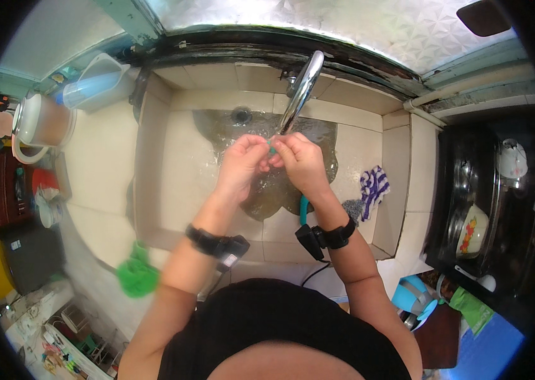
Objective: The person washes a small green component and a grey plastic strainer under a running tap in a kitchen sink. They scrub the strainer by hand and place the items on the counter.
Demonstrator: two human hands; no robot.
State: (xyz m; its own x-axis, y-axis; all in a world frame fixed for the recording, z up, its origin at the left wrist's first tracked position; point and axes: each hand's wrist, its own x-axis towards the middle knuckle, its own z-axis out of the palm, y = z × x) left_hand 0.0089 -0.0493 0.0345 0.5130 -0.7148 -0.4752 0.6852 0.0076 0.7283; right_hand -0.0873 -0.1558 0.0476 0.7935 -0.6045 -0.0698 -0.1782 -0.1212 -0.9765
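Note:
Both hands meet under the chrome faucet (pixel 301 92), over a tiled sink (pixel 186 190). A small teal-green item (pixel 271 146) is pinched between them, mostly hidden by the fingers, so its kind is unclear. My left hand (pixel 246 159) grips it with thumb and forefinger; my right hand (pixel 303 159) grips it from the other side. Water appears to splash around the fingers. Below them, murky water (pixel 267 194) covers part of the sink floor, reaching back to the drain (pixel 241 115). Part of a teal curved object (pixel 304 210), perhaps a handle, shows beside my right wrist.
A purple-and-white striped cloth (pixel 374 190) and a grey scouring pad (pixel 353 209) lie at the sink's right side. Green mesh (pixel 138 273) hangs at the front left edge. A plastic pitcher (pixel 46 121) stands left; a black stove (pixel 466 199) with a flowered bowl (pixel 474 232) is right.

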